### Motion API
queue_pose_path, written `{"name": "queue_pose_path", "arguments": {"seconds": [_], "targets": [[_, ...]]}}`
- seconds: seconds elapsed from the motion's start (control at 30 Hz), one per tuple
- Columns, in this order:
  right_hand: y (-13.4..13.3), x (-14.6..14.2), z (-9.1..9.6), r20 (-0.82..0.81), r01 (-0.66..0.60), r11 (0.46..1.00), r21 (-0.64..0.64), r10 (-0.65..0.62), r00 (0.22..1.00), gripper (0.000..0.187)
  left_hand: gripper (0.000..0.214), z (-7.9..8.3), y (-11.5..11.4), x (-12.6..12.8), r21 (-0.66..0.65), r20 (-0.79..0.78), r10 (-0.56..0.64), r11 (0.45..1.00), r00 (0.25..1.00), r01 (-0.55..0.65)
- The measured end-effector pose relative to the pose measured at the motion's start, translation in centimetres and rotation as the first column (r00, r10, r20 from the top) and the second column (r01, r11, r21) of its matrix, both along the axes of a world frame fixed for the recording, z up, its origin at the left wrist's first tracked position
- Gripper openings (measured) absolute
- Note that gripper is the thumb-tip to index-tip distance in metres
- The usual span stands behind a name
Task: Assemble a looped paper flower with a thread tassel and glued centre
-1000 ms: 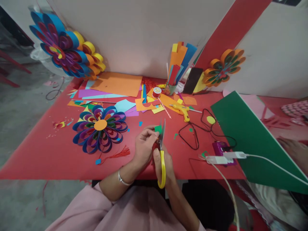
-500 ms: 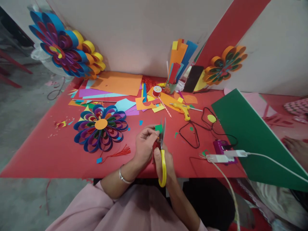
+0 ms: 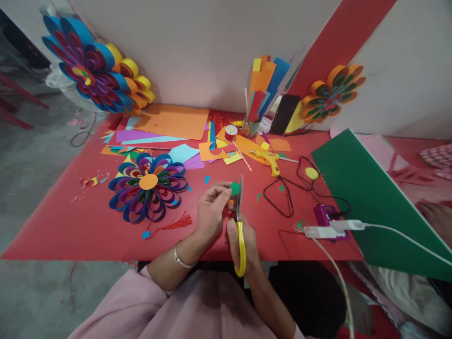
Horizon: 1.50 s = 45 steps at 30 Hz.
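Between the thumb and fingers of my left hand [image 3: 211,210] is a small piece of green paper [image 3: 235,188]. My right hand [image 3: 244,240] grips yellow-handled scissors [image 3: 240,249], blades pointing away from me and right beside the green paper. Whether the blades touch the paper, I cannot tell. Left of my hands lies a looped paper flower [image 3: 164,188] in blue, purple and green with an orange round centre [image 3: 148,181]. A red tassel [image 3: 173,223] with a small blue paper piece [image 3: 146,234] rests below it on the red table [image 3: 88,235].
A yellow glue gun [image 3: 268,161] with a black cord lies right of centre, near a purple power socket [image 3: 328,219] with white plugs. A green board [image 3: 367,202] leans over the right side. Paper sheets [image 3: 173,120], a thread spool [image 3: 230,133] and a cup of paper strips [image 3: 250,127] stand behind.
The green paper has gone from a squarish shape to a more rounded one, its corners trimmed. Both hands stay in nearly the same place.
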State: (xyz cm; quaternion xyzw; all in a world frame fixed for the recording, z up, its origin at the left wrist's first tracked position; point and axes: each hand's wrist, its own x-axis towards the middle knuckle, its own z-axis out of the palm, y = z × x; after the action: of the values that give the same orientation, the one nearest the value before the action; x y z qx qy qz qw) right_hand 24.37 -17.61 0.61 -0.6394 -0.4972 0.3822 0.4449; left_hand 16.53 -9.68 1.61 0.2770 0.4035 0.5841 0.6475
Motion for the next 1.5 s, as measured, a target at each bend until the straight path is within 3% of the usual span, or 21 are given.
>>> {"name": "queue_pose_path", "arguments": {"seconds": [0.5,0.73,1.03,1.27,1.5], "targets": [[-0.08,0.16,0.36,-0.033,-0.023,1.0,0.001,0.023,0.999,0.047,0.028,0.1,0.62,-0.03,0.02,-0.017,0.075,0.997,0.997,-0.075],[-0.16,0.36,-0.24,-0.017,0.009,1.0,0.01,-0.009,1.0,0.04,0.035,0.09,0.15,-0.08,0.011,-0.006,-0.058,0.998,0.998,0.058],[-0.46,0.24,-0.46,-0.061,-0.026,0.999,0.018,0.027,0.998,0.05,0.032,0.37,0.32,-0.08,-0.015,0.042,0.011,1.0,0.999,-0.011],[-0.37,0.23,0.07,-0.041,-0.036,0.998,0.044,0.037,0.998,0.052,0.02,-0.11,0.62,-0.15,0.041,0.017,0.051,0.998,0.999,-0.052],[-0.61,0.24,-0.49,-0.067,-0.042,0.999,0.015,0.043,0.997,0.049,0.02,-0.27,0.82,-0.2,0.045,0.008,0.064,0.997,0.998,-0.064]]}}
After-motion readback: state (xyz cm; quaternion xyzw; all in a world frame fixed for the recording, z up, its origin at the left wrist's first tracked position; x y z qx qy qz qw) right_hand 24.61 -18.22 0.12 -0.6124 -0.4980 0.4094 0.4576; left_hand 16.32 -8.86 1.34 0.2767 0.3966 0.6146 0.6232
